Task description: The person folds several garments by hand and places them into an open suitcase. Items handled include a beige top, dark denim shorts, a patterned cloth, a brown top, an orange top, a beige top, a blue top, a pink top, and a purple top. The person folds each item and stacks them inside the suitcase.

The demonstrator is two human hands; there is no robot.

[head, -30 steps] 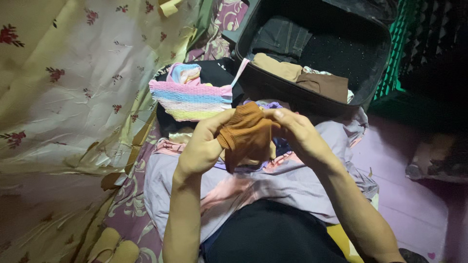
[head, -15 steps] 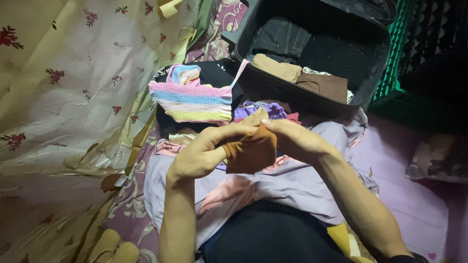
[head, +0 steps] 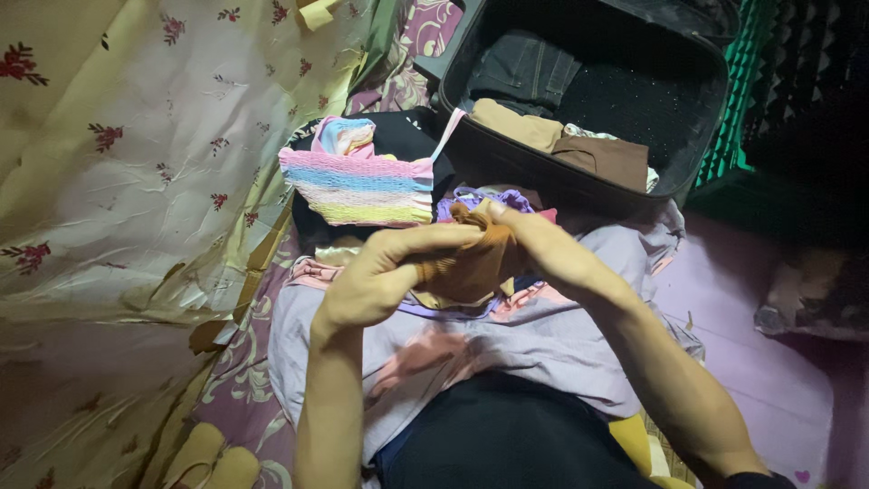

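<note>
Both my hands grip a small brown cloth (head: 472, 263), bunched up between them above a lilac garment (head: 543, 335) spread over my lap. My left hand (head: 380, 276) closes on the cloth from the left, fingers curled over its top. My right hand (head: 534, 244) pinches it from the right, thumb on the upper edge. Most of the cloth is hidden inside my fingers.
An open black suitcase (head: 688, 172) lies beyond my hands with folded tan, brown and dark clothes inside. A pastel striped garment (head: 358, 186) rests on a black pile to its left. A floral yellow sheet (head: 118, 163) covers the left side. Green mesh (head: 738, 109) stands at right.
The brown cloth has been folded down smaller and pressed tighter between my hands. Both hands have shifted slightly lower and closer together.
</note>
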